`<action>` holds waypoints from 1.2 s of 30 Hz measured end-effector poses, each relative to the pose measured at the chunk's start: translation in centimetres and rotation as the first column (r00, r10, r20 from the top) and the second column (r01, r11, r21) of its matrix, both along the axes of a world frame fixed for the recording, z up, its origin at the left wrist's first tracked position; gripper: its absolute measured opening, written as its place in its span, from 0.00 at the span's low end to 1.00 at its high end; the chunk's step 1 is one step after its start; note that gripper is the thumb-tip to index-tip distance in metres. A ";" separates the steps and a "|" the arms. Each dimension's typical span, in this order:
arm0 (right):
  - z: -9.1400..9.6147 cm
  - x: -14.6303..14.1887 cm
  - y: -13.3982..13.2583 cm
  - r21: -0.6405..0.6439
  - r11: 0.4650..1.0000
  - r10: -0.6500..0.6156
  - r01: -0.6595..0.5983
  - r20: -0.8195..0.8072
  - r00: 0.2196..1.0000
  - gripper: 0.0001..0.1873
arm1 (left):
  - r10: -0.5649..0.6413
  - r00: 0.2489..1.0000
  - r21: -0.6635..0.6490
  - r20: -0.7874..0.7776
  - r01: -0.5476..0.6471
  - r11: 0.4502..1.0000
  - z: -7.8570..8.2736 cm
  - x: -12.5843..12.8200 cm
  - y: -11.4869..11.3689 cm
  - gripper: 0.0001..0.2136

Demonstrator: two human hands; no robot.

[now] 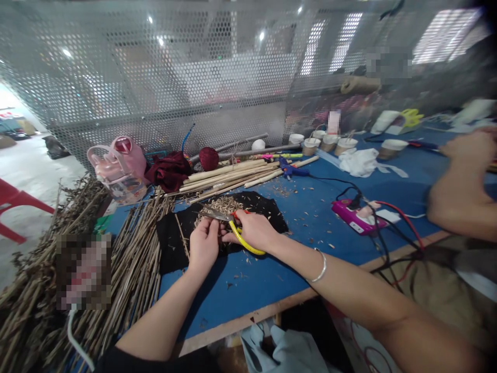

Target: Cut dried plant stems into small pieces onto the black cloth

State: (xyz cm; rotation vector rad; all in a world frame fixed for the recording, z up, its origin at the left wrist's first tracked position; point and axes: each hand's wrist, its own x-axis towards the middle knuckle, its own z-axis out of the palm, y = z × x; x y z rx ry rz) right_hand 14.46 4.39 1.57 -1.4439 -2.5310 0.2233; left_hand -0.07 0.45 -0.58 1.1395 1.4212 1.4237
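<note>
My right hand (254, 228) grips a pair of scissors with a yellow handle loop (244, 242) and some red on it; the metal blades point left and are parted. Just under the blades, my left hand (204, 242) is closed, thumb against fingers, in a pinch. Whatever it pinches is too small and hidden to make out. Both hands are over a black cloth (166, 254) on the blue table. A heap of short, pale cut stalk pieces (225, 203) lies on the cloth behind the blades. One thin stalk (181, 233) rests left of my left hand.
Dry stalks (135, 248) lie in bundles on the left, beside a pink bottle (126, 181). Pale sticks (225, 175), a blue glue gun (291, 169) and paper cups (310, 146) stand behind. A purple power strip (355, 216) with cables and another person's arm (462, 181) are at right.
</note>
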 end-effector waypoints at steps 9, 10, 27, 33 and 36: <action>0.2 0.1 -0.2 0.027 0.998 0.051 -0.049 -0.079 0.996 0.36 | -0.018 0.985 -0.094 0.174 0.034 0.995 0.1 0.2 0.0 0.13; 0.2 0.0 -0.2 0.023 0.998 0.053 -0.051 -0.075 0.996 0.36 | -0.022 0.985 -0.092 0.172 0.038 0.995 0.1 0.2 0.0 0.13; -0.8 0.1 0.3 -0.064 0.997 -0.031 0.031 0.003 1.000 0.37 | -0.040 0.979 -0.095 0.202 0.060 0.994 0.1 0.0 0.2 0.12; -0.9 0.3 0.8 -0.106 0.994 -0.022 0.024 0.020 1.000 0.36 | -0.036 0.977 -0.145 0.211 0.068 0.987 0.3 -0.1 0.2 0.13; -0.7 0.4 0.9 -0.122 0.992 -0.018 0.021 0.024 1.000 0.35 | -0.021 0.979 -0.142 0.201 0.050 0.989 0.3 -0.1 0.2 0.14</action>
